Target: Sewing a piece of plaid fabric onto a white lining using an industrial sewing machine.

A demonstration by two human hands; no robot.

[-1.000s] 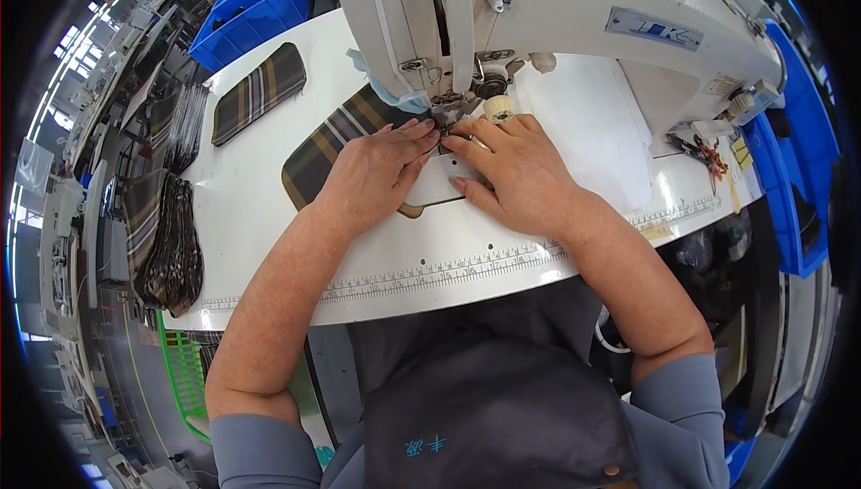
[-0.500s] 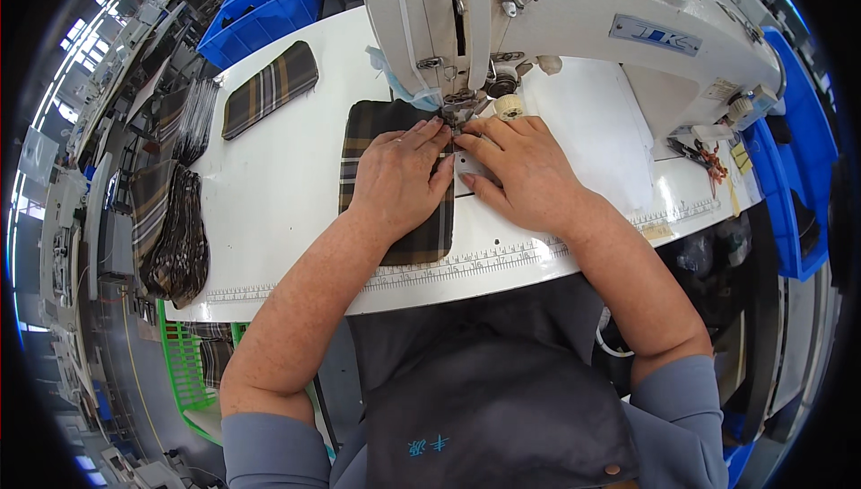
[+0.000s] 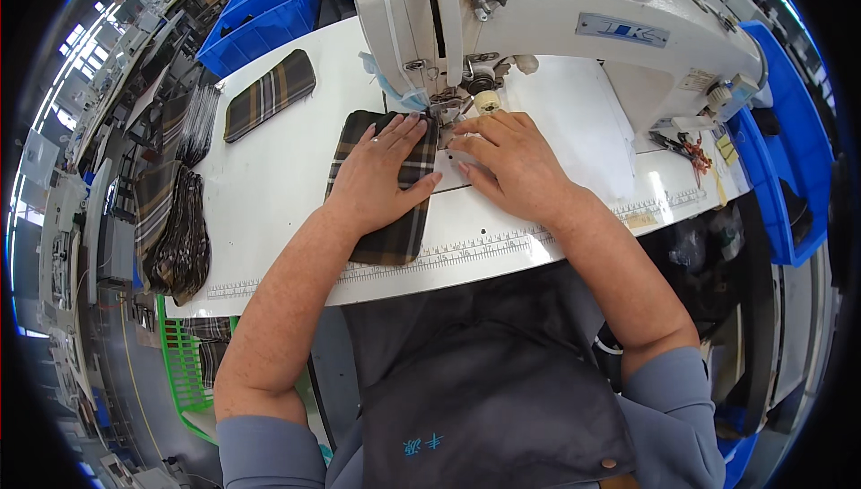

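Left hand [image 3: 381, 175] flat, fingers spread, pressing plaid fabric piece [image 3: 387, 220] onto desk [image 3: 278, 193]. Right hand [image 3: 507, 161] open, fingertips at fabric's right edge, just below presser foot [image 3: 446, 110] of sewing machine [image 3: 556, 22]. Judged: feeding the seam; next needs steady guidance, edge aligned.

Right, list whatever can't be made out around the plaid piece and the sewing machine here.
- Head view: the needle point and presser foot, hidden behind the fingertips of the left hand and right hand.
- The middle of the plaid fabric piece, covered by the left hand.
- Any stitching on it: too small to tell.
- The top of the sewing machine, cut off by the upper edge.
- The dark fabric stack at the left: piece count blurred.
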